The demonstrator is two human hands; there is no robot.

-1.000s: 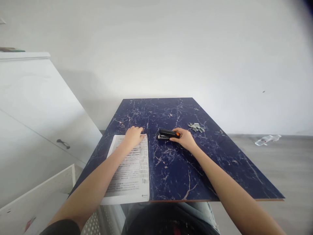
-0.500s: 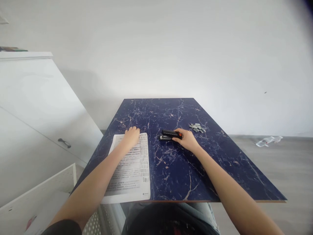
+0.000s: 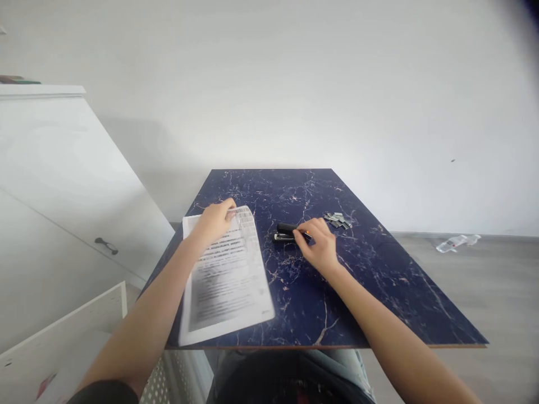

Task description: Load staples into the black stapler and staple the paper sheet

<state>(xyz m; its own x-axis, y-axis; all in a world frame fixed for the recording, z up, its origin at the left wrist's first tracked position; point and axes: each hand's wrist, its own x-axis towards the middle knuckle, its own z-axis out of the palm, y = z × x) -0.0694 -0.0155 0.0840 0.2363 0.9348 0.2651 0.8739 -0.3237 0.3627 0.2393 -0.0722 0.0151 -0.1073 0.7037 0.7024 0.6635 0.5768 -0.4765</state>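
Note:
My left hand (image 3: 217, 219) pinches the top edge of the printed sheets of paper (image 3: 231, 280), thumb on the near side. The upper right corner is raised and the paper lies at a slant over the left part of the table. A small black stapler (image 3: 285, 232) with an orange mark rests on the tabletop to the right of the paper. My right hand (image 3: 318, 244) is closed round the stapler's right end, hiding that end in part. Just beyond this hand lies a small pile of staple strips (image 3: 337, 220).
The table (image 3: 295, 297) has a dark blue marbled top. A white cabinet (image 3: 63, 168) with a dark handle stands to the left, and a white open box or drawer (image 3: 84, 331) sits below it. Clear plastic packaging (image 3: 457, 243) lies on the floor at right.
My left hand has lifted the top edge of the paper and moved it slightly away and left; its lower right corner swung right. My right hand has shifted its grip on the stapler, which stays put.

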